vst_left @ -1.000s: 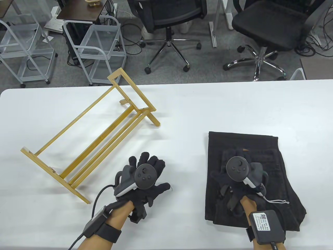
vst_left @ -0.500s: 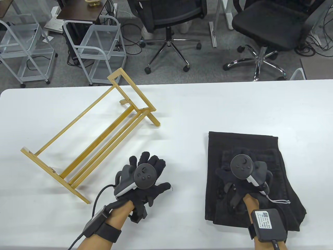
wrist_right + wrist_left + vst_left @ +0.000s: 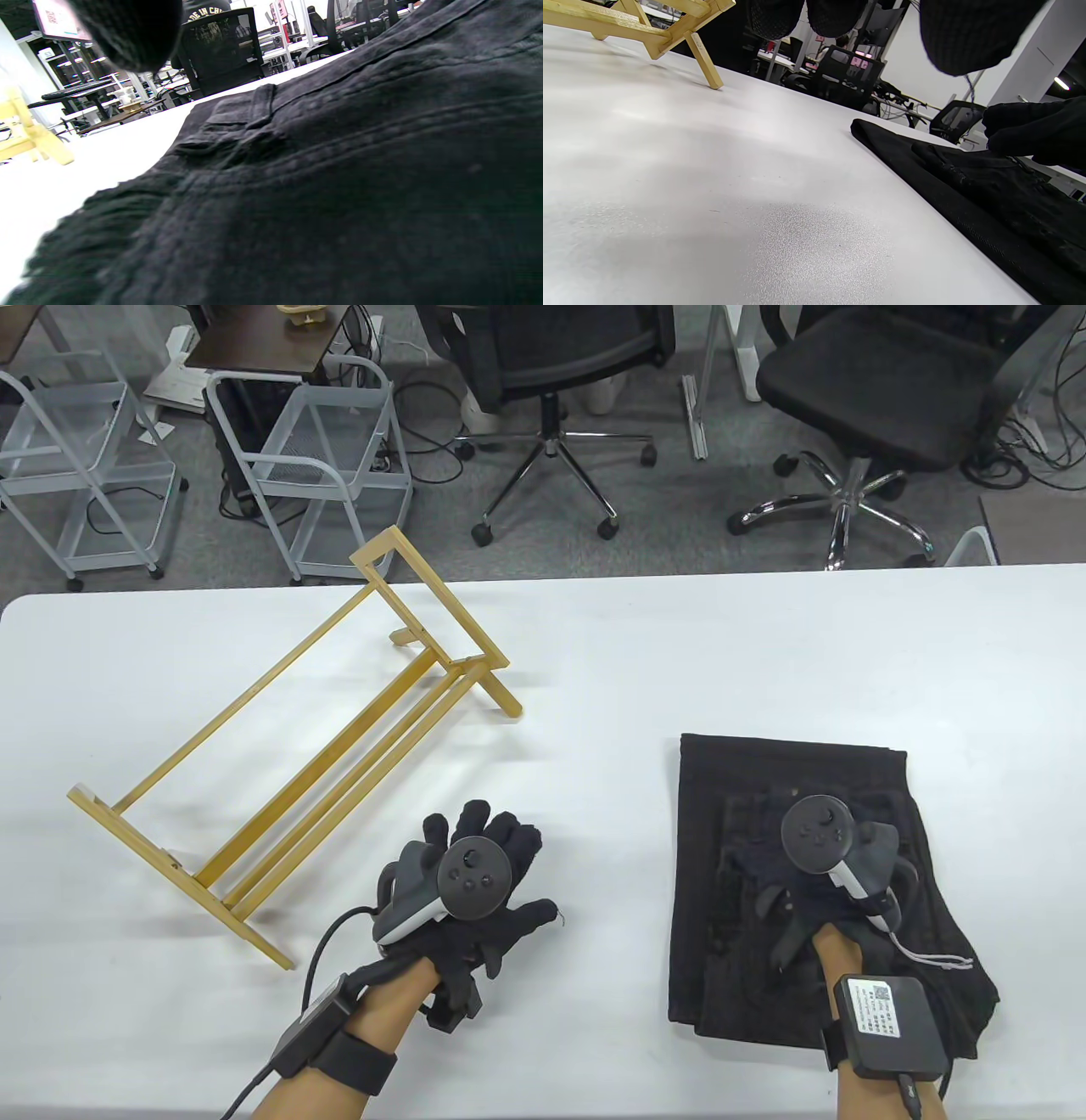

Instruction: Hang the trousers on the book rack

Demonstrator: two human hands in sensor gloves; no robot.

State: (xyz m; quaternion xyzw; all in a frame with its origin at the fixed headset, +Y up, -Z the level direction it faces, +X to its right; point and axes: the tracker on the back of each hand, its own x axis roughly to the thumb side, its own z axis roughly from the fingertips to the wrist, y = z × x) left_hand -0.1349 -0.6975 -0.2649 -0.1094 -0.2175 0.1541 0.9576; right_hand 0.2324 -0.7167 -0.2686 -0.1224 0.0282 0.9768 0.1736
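Covering the right hand (image 3: 827, 869), a tracker (image 3: 819, 833) hides its fingers.

White table (image 3: 764, 661), office chairs (image 3: 560, 381), carts (image 3: 314, 466).

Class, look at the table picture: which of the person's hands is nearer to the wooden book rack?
Left. The left hand lies on the table just right of the book rack; the right hand is farther right, over the folded trousers.
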